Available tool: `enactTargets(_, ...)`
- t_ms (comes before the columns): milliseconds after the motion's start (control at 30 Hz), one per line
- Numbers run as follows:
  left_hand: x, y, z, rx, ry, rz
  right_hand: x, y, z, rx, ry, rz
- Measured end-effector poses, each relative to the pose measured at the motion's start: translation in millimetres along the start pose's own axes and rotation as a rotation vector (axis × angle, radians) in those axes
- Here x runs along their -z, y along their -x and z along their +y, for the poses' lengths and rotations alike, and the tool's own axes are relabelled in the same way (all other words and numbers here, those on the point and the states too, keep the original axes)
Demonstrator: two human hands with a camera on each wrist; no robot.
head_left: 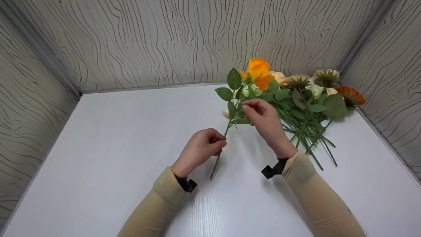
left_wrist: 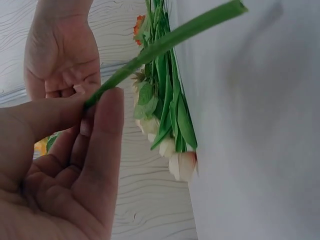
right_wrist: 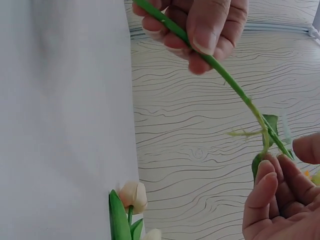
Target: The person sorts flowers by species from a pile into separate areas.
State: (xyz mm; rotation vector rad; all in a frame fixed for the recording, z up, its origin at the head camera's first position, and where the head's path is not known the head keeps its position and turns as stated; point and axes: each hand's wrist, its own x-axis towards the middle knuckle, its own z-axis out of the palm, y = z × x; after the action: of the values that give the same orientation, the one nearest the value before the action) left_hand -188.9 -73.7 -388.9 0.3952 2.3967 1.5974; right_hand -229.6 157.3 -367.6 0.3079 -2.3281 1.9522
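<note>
A long-stemmed orange flower (head_left: 257, 69) slants up and away from me over the white table, its green leaves (head_left: 234, 79) spread below the bloom. The thumb and fingers of my left hand (head_left: 203, 144) pinch the lower part of its green stem (left_wrist: 165, 44), and the cut end sticks out past them. Higher up, my right hand (head_left: 265, 120) has its thumb and curled fingers at a leaf (right_wrist: 257, 166) beside the stem, pinching it. In the right wrist view, a thin side sprig (right_wrist: 245, 133) juts from the stem just before those fingers.
Several other flowers lie in a pile at the back right, among them an orange-red one (head_left: 351, 95) and brownish ones (head_left: 325, 77), their stems (head_left: 309, 141) pointing toward me. A pale tulip (right_wrist: 133, 196) lies near the back edge. Wood-patterned walls (head_left: 158, 42) enclose the white table (head_left: 108, 141).
</note>
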Motion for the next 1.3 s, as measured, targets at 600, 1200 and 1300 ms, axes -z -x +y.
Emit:
enactTargets(600,238.2,66.3,-109.1,0.354,-0.61,0.44,8.9,7.0,-1.7,-0.049,0.077,-0.022)
enactTargets(1200,264.5,88.2,-145.0,0.466,-0.762,0.472,-4.6,4.2,6.5,-0.066,0.09,-0.114)
enactTargets(1300,264.5,93.2,-142.2,0.48,-0.754,0.457,-8.9,2.0,6.1,-0.068,0.094,-0.134)
